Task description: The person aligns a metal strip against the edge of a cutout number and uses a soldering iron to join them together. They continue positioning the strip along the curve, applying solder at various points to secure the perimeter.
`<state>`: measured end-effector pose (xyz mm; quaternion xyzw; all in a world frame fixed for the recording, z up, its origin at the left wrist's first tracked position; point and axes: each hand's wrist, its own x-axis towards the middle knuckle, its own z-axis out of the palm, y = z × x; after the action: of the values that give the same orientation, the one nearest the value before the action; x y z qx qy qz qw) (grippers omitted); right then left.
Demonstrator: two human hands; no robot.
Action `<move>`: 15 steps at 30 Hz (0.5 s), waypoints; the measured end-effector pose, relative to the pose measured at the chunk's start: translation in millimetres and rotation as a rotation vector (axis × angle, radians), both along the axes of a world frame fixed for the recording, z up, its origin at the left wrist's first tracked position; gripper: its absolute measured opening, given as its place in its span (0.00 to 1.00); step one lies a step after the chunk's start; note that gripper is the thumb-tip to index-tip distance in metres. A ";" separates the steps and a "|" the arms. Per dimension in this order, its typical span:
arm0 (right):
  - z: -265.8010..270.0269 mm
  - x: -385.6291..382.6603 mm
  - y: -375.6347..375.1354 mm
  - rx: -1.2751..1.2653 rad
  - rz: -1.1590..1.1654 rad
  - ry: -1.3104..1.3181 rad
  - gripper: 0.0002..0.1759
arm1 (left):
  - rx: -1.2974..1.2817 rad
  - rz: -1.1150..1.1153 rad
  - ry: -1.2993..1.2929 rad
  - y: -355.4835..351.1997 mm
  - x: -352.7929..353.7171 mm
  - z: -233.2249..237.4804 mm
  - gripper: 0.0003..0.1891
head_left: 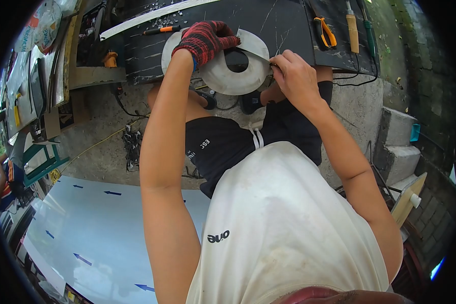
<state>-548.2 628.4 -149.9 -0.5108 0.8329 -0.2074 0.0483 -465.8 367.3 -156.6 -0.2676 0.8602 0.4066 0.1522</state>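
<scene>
A flat grey metal ring (223, 76) with a round hole in its middle lies partly over the edge of a black workbench (268, 20). My left hand (206, 39), in a red and black checked glove, presses down on the ring's upper left part. My bare right hand (295, 76) pinches the ring's right edge together with a thin dark tool at its fingertips; what the tool is I cannot tell.
Orange-handled pliers (325, 31), a wooden-handled tool (352, 26) and a green-handled one (368, 30) lie on the bench's right end. An orange pen-like tool (162, 30) lies at its left. A large white sheet with blue arrows (101, 233) covers the ground at lower left. Concrete steps (400, 142) rise at right.
</scene>
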 end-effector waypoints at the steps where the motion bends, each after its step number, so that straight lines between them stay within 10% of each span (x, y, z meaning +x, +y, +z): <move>1: 0.2 -1.9 -0.4 0.000 0.005 0.014 0.08 | -0.001 0.000 0.003 -0.2 0.0 -0.7 0.23; 15: 0.1 -1.8 0.3 0.014 0.005 0.024 0.09 | 0.017 0.017 0.020 4.7 2.2 5.5 0.19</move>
<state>-550.0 628.7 -149.7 -0.5151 0.8335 -0.1952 0.0426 -463.6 372.0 -151.1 -0.2697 0.8558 0.4179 0.1425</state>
